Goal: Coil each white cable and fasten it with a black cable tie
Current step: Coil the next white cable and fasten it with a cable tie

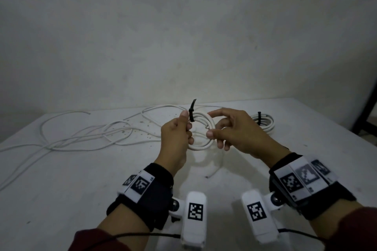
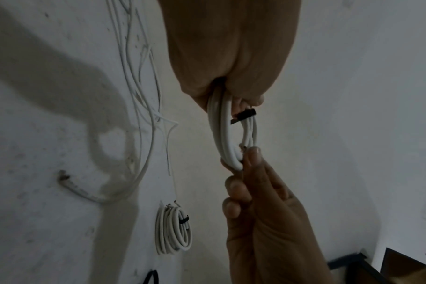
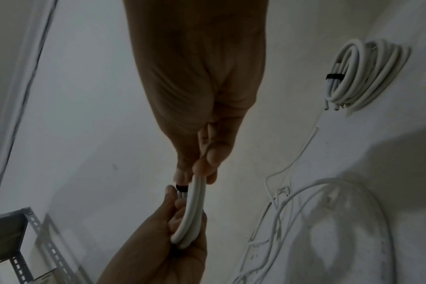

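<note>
A small coil of white cable [image 1: 201, 131] [image 2: 227, 138] [image 3: 192, 209] hangs above the table between both hands. My left hand [image 1: 179, 130] [image 3: 173, 217] grips its left side. A black cable tie [image 1: 192, 113] [image 2: 246, 114] [image 3: 181, 188] wraps the coil by the left thumb, its tail sticking up. My right hand [image 1: 212, 126] [image 2: 246, 161] pinches the coil's right side between thumb and fingers. A second coil [image 1: 263, 123] [image 2: 174, 230] [image 3: 360, 76], bound with a black tie, lies on the table at the right.
Loose white cables [image 1: 85, 134] [image 2: 139, 96] [image 3: 304, 211] sprawl in tangled loops over the left and back of the white table [image 1: 81, 189]. A short cable end [image 1: 213, 172] lies under the hands. A dark frame [image 1: 365, 111] stands past the table's right edge.
</note>
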